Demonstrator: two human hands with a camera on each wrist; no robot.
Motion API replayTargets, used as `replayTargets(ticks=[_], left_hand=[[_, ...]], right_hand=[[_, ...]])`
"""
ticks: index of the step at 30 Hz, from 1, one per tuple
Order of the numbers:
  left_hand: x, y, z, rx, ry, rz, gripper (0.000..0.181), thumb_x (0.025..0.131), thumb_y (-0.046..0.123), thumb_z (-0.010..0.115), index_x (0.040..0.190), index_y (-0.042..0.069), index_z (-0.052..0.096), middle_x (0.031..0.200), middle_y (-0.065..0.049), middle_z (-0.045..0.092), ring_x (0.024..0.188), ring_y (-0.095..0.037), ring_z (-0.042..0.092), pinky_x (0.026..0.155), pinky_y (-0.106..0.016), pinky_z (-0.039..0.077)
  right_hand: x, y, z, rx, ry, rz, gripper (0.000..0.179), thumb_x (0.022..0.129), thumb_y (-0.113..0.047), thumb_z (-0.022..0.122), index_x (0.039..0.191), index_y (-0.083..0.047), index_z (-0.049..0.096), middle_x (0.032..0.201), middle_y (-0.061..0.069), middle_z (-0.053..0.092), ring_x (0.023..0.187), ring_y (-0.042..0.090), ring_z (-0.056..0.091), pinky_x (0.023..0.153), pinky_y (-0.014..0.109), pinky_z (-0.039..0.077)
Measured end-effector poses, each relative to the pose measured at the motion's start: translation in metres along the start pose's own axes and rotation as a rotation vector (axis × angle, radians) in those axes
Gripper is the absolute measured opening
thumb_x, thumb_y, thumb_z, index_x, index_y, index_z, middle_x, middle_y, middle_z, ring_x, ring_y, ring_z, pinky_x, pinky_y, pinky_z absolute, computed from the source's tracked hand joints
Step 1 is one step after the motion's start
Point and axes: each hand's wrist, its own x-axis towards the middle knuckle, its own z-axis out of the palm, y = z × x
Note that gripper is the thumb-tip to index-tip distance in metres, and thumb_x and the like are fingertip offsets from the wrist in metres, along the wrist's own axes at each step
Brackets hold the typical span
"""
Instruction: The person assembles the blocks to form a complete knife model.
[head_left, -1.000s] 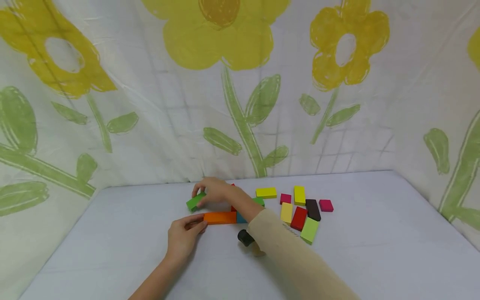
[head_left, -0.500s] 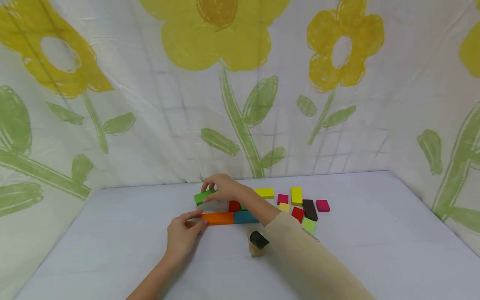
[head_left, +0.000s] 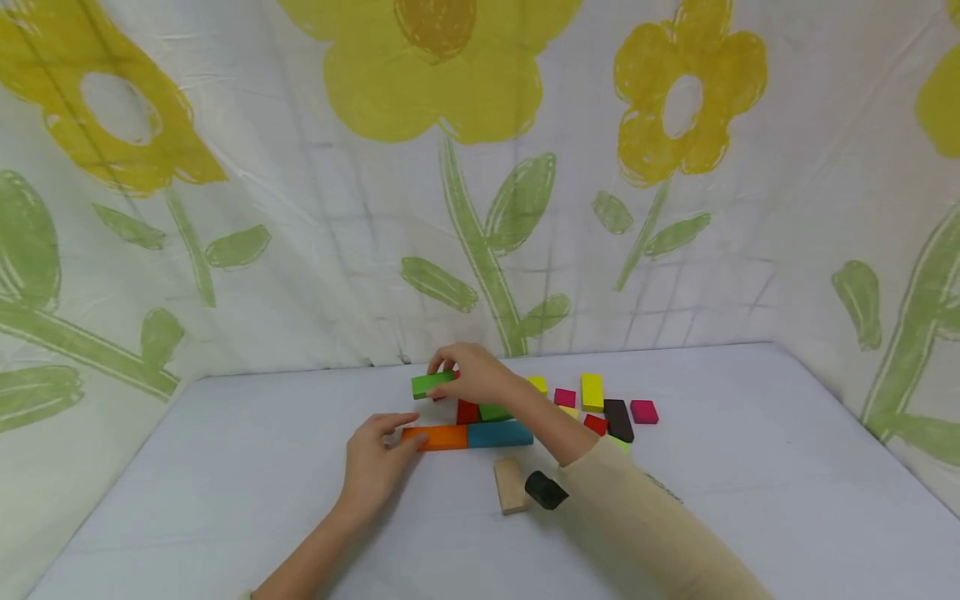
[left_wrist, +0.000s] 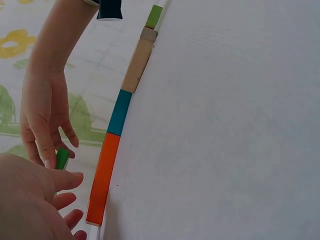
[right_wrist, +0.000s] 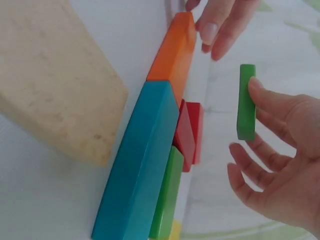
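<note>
My right hand (head_left: pixel 480 373) pinches a green block (head_left: pixel 429 385) between thumb and fingertips, behind the row of blocks. In the right wrist view that green block (right_wrist: pixel 246 102) is held apart from the others. My left hand (head_left: pixel 375 462) is at the left end of an orange block (head_left: pixel 442 438), its fingers loosely spread and its thumb overlapping the block in the head view. A blue block (head_left: pixel 501 433) lies end to end with the orange one. Behind the blue block are red blocks (right_wrist: pixel 185 135) and another green block (right_wrist: pixel 167 192), partly hidden by my right arm in the head view.
A plain wooden block (head_left: pixel 511 486) lies in front of the row. To the right are yellow blocks (head_left: pixel 592 392), a dark brown block (head_left: pixel 618 420), pink blocks (head_left: pixel 644 412) and a red block (head_left: pixel 596 425). A flower-print cloth (head_left: pixel 300 208) hangs behind the table.
My right hand has carried the green block to the right and back, behind the row. My left hand has loosened from the orange block's end. More of the blue and plain wooden blocks shows.
</note>
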Motion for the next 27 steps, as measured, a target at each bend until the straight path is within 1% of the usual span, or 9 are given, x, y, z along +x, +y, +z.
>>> replayTargets(ticks=[3,5,7,10,13,16,19,24,27], left_hand=[[0.004,-0.001,0.002,-0.017,-0.045,0.028,0.026,0.082,0.008,0.077,0.108,0.004,0.074,0.107,-0.011,0.068,0.104,-0.03,0.058,0.09,-0.048,0.048],[0.006,-0.001,0.003,-0.033,-0.088,0.049,0.026,0.083,0.01,0.078,0.108,0.005,0.075,0.109,-0.01,0.067,0.108,-0.029,0.057,0.093,-0.049,0.045],[0.008,-0.002,0.004,-0.042,-0.133,0.066,0.026,0.083,0.012,0.078,0.108,0.006,0.075,0.11,-0.008,0.067,0.11,-0.028,0.055,0.094,-0.05,0.044],[0.012,-0.004,0.006,-0.045,-0.197,0.084,0.025,0.083,0.016,0.078,0.108,0.01,0.075,0.11,-0.004,0.067,0.111,-0.025,0.053,0.093,-0.048,0.044],[0.016,-0.007,0.007,-0.055,-0.259,0.087,0.027,0.082,0.019,0.079,0.108,0.014,0.075,0.109,0.001,0.067,0.11,-0.022,0.053,0.092,-0.045,0.043],[0.017,-0.008,0.008,-0.07,-0.308,0.089,0.028,0.081,0.021,0.081,0.109,0.017,0.075,0.108,0.004,0.066,0.109,-0.02,0.052,0.092,-0.042,0.043],[0.018,-0.01,0.009,-0.066,-0.33,0.094,0.029,0.081,0.021,0.08,0.11,0.018,0.075,0.108,0.005,0.065,0.109,-0.02,0.051,0.09,-0.04,0.045],[0.018,-0.011,0.011,-0.049,-0.335,0.105,0.032,0.081,0.02,0.08,0.112,0.018,0.074,0.11,0.004,0.063,0.109,-0.021,0.051,0.085,-0.037,0.048],[0.018,-0.012,0.012,-0.041,-0.334,0.114,0.032,0.081,0.021,0.08,0.112,0.018,0.074,0.109,0.004,0.064,0.108,-0.02,0.051,0.085,-0.037,0.048]], right_hand=[[-0.008,0.0,-0.004,-0.002,0.03,-0.006,0.027,0.084,-0.027,0.078,0.106,-0.013,0.069,0.103,0.003,0.064,0.091,0.018,0.056,0.076,0.028,0.048],[-0.014,0.001,-0.006,-0.001,0.047,-0.003,0.028,0.084,-0.028,0.077,0.106,-0.014,0.068,0.102,0.003,0.063,0.084,0.017,0.056,0.072,0.026,0.049],[-0.02,0.001,-0.009,0.005,0.065,0.003,0.028,0.085,-0.028,0.077,0.107,-0.014,0.068,0.102,0.002,0.063,0.08,0.017,0.056,0.069,0.025,0.049],[-0.03,0.001,-0.014,0.008,0.092,0.009,0.026,0.086,-0.027,0.076,0.107,-0.014,0.067,0.102,0.002,0.062,0.081,0.016,0.055,0.069,0.025,0.049],[-0.039,0.003,-0.02,0.012,0.112,0.014,0.025,0.086,-0.025,0.076,0.106,-0.013,0.067,0.101,0.002,0.062,0.081,0.016,0.054,0.069,0.026,0.048],[-0.047,0.005,-0.025,0.02,0.128,0.021,0.026,0.085,-0.025,0.077,0.106,-0.013,0.068,0.1,0.001,0.062,0.078,0.017,0.054,0.067,0.027,0.048],[-0.056,0.009,-0.029,0.03,0.146,0.031,0.026,0.085,-0.026,0.077,0.107,-0.014,0.068,0.099,0.001,0.062,0.078,0.017,0.054,0.068,0.027,0.049],[-0.07,0.018,-0.033,0.067,0.169,0.056,0.026,0.085,-0.024,0.077,0.107,-0.013,0.068,0.099,0.001,0.062,0.084,0.02,0.055,0.071,0.027,0.05],[-0.078,0.024,-0.034,0.098,0.167,0.069,0.027,0.085,-0.022,0.076,0.108,-0.011,0.067,0.098,0.002,0.061,0.083,0.02,0.057,0.071,0.027,0.051]])
